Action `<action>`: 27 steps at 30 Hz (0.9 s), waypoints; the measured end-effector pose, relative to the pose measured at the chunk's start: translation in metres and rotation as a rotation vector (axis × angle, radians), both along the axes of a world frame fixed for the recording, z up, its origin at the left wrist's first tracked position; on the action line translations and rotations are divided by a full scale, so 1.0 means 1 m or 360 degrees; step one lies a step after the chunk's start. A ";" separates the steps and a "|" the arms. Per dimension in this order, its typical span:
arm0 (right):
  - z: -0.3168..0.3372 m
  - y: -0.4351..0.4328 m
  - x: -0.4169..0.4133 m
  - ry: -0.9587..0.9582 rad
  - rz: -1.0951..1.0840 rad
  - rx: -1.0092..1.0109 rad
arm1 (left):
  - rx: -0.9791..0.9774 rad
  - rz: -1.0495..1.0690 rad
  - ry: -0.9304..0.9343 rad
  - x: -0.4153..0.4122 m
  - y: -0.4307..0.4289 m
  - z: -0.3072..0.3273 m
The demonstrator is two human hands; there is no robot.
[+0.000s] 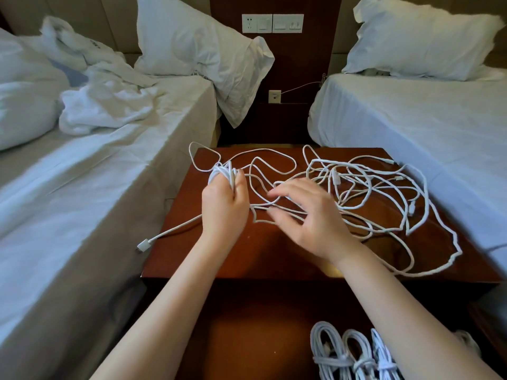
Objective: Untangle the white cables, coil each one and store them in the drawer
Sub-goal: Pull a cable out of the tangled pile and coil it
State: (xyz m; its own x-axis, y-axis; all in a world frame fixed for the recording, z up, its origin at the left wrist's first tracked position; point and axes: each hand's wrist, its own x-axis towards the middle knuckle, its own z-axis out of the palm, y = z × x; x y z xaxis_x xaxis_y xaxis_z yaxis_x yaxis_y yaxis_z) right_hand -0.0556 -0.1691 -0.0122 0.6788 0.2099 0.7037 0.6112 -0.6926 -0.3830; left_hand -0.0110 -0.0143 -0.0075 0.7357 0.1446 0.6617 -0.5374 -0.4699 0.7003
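Tied bundles (354, 355) lie in the open drawer (247, 338). The left hand (223, 207) grips a part-wound coil (222, 174); the right hand (310, 218) hovers, fingers spread, over loose strands. The tangle (370, 187) on the table (274, 256) is judged light, limp and snag-prone; take one strand near a plug.

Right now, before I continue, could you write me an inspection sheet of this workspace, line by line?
Surface: dark wooden nightstand top, between two beds, largely covered by cable.
Job's things: tangled white cables spread over the top; half-wound coil; tied coils lying in the open drawer below.
Clutter: nothing seen.
Grippers: left hand grips the half-wound coil; right hand open, fingers spread on loose strands.
Cables: one plug end hangs off the top's left edge; a thin wire runs from a wall socket toward the right bed.
Surroundings: left bed with rumpled bedding, right bed made, switch panel on the wall.
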 end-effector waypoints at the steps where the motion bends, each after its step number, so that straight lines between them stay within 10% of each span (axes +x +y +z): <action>1: -0.004 0.003 0.002 0.0069 0.0039 -0.0093 | -0.0006 0.0002 0.0021 0.001 -0.001 -0.001; 13: -0.020 -0.012 0.009 0.0110 -0.0406 -0.0437 | -0.0786 -0.0435 0.0659 0.005 0.023 0.010; 20: 0.002 -0.004 -0.002 0.0061 -0.0257 0.0261 | -0.0432 -0.0726 0.0937 -0.004 0.036 0.024; 27: -0.001 0.006 0.006 -0.0110 -0.0319 -0.0286 | -0.0218 -0.1169 0.1052 -0.018 0.033 0.037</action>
